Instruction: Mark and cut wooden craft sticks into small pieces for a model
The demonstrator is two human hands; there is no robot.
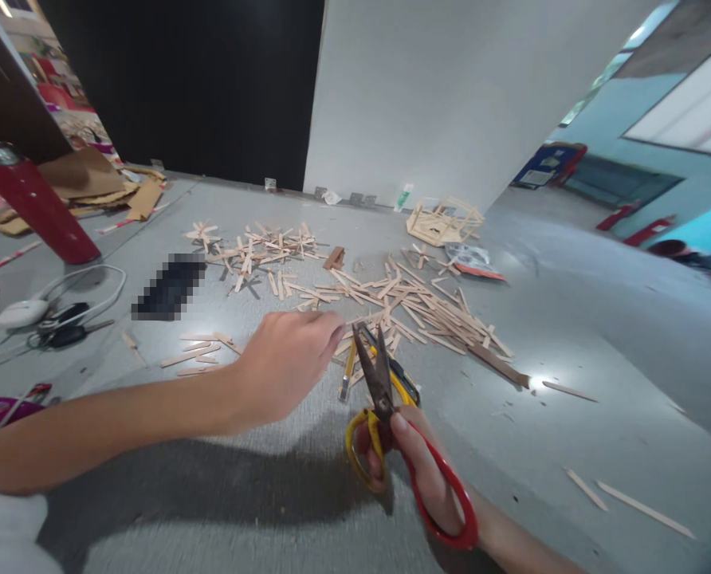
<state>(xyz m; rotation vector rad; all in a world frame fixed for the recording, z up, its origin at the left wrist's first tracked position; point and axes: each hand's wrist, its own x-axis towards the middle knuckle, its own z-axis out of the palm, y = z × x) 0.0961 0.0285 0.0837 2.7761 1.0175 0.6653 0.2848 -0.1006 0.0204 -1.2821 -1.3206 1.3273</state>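
Note:
In my right hand (418, 442) is a pair of scissors (381, 391) with one yellow and one red handle. Its dark blades point away from me and stand slightly apart. To the left of the blades, my left hand (292, 359) is closed, knuckles up, fingertips close to the blade tips. Whatever those fingers may pinch is hidden. Just beyond the scissors lie a yellow pencil-like tool (348, 368) and a black-and-yellow utility knife (404, 379). A large heap of wooden craft sticks (433, 307) spreads over the grey surface past both hands.
A small stick-built frame (445, 223) stands at the back near the white panel (427, 96). To the left are a red bottle (38, 203), keys (68, 333), a white cable (119, 279) and cardboard (86, 179). Loose sticks (642, 508) lie at the right.

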